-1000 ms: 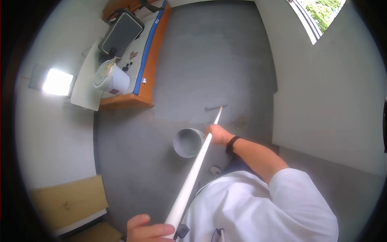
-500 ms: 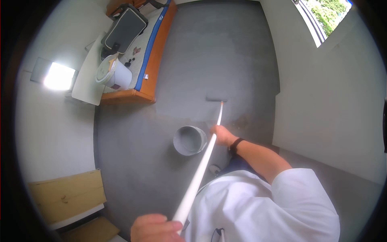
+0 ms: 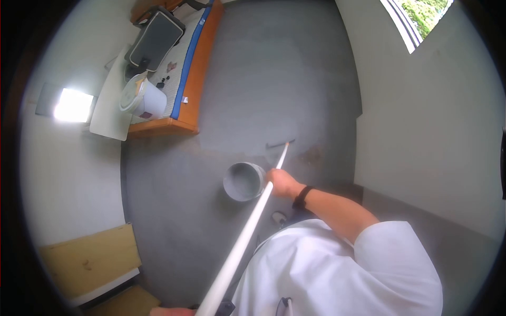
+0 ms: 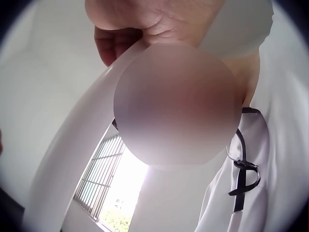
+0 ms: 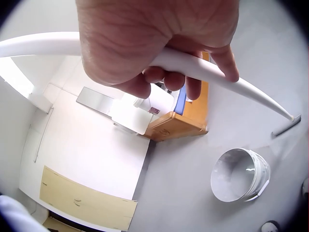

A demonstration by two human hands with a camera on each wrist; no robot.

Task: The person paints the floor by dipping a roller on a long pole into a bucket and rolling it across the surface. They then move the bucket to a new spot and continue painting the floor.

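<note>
A long white pole (image 3: 240, 247) slants from the bottom of the head view to a grey roller (image 3: 279, 144) on the grey floor. My right hand (image 3: 282, 183) grips the pole partway down; in the right wrist view the fingers of that hand (image 5: 159, 43) curl round it. My left hand (image 3: 171, 312) is at the bottom edge of the head view, mostly cut off, and in the left wrist view the left hand (image 4: 154, 19) holds the pole's upper part (image 4: 72, 135). An open bucket (image 3: 244, 181) stands just left of the right hand.
At the upper left, a wooden bed frame (image 3: 204, 63) holds a white lidded bucket (image 3: 153, 101) and a dark grey case (image 3: 157, 42). A yellowish board (image 3: 89, 260) is at the lower left. Walls flank the floor, with a window (image 3: 421, 18) at the upper right. A shoe (image 3: 279, 218) shows beside the shirt.
The roller moved away from my body, then back nearer. Both hands shifted with the pole, the left dropping mostly out of the head view's bottom edge.
</note>
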